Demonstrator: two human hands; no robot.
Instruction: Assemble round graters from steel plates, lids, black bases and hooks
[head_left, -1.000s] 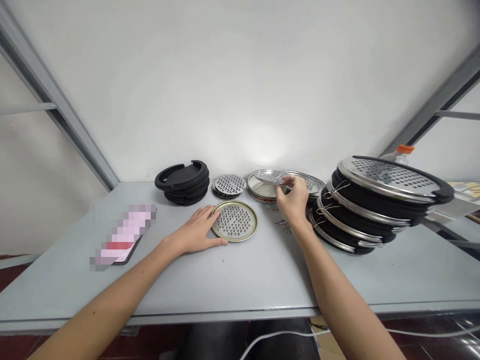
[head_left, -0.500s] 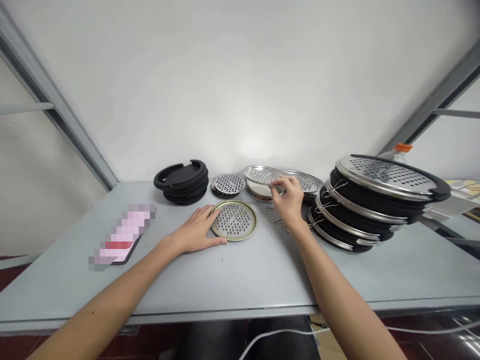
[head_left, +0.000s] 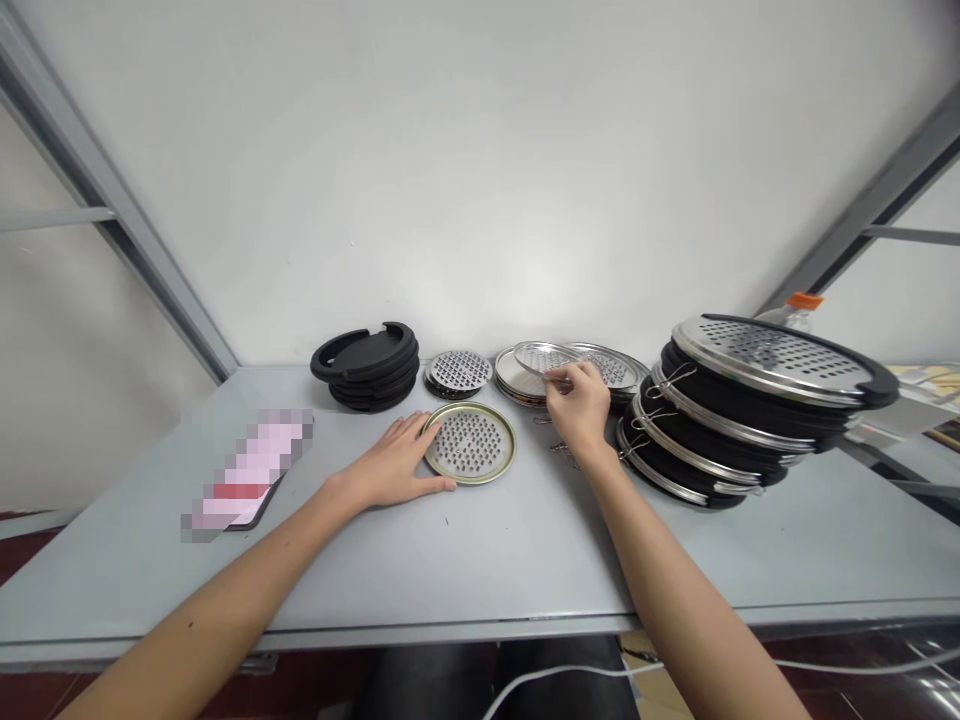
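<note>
My left hand [head_left: 397,462] lies flat with fingers spread on the table, its fingertips touching the left rim of a gold-rimmed round lid [head_left: 506,470]. Inside that lid sits a perforated metal grater disc [head_left: 469,443]. Between the thumb and fingers of my right hand [head_left: 579,402] is a thin, clear, silver-edged round disc [head_left: 541,357], tilted. It is held above a stack of pale round lids [head_left: 510,378], beside larger silver-rimmed grater plates [head_left: 619,368] at the back. Several small wire clips [head_left: 562,450] lie under and beside my right wrist.
Black rings [head_left: 367,370] are piled at the back left, next to stacked grater discs [head_left: 459,370]. A tall leaning stack of black-rimmed graters [head_left: 780,355] stands at the right, with an orange-capped bottle [head_left: 804,305] behind it. A phone [head_left: 255,470] lies at the left.
My right hand has drawn the clear disc a little to the right and down, uncovering more of the pale lids behind it. My left hand stays in place on the lid's rim.
</note>
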